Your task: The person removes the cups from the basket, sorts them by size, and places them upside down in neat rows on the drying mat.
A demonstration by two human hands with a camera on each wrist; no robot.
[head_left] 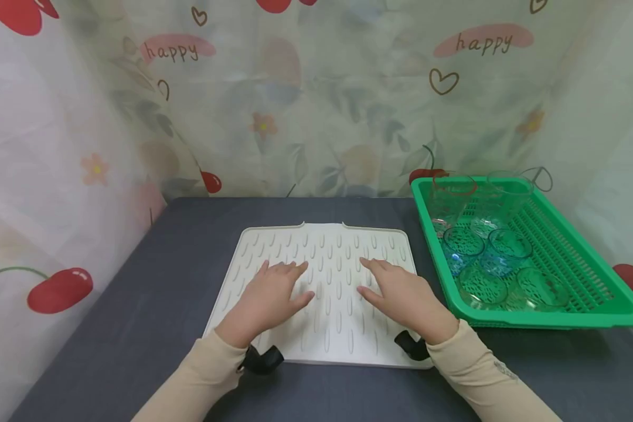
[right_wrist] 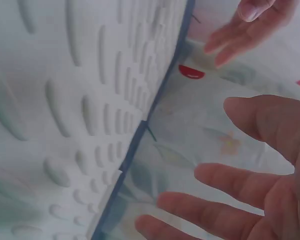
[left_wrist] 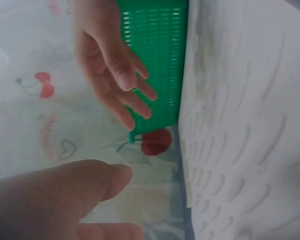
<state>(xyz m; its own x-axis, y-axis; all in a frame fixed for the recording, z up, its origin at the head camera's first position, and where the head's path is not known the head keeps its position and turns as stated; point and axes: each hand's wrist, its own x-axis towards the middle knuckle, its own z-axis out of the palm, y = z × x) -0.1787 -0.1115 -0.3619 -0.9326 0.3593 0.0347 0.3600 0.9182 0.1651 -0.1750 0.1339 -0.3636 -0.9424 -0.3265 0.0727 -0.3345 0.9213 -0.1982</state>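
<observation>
A white ridged drying mat [head_left: 327, 328] lies flat on the dark table, with rows of raised oval bumps. Over its left half hovers my left hand [head_left: 272, 295], palm down, fingers extended and holding nothing. My right hand [head_left: 402, 291] is over the right half in the same pose, thumb spread away from the fingers. In the left wrist view the left thumb [left_wrist: 90, 182] shows beside the mat [left_wrist: 250, 120], apart from its surface. The right wrist view shows the right fingers [right_wrist: 210, 212] spread, with a gap to the mat [right_wrist: 55, 115].
At the right stands a green plastic basket [head_left: 596, 258]. It holds several glasses: two taller clear ones, including a pink-rimmed glass [head_left: 451, 199], blue tumblers such as the blue glass [head_left: 506, 249], and low clear glasses [head_left: 482, 287] in front. A patterned curtain [head_left: 316, 105] surrounds the table [head_left: 147, 316].
</observation>
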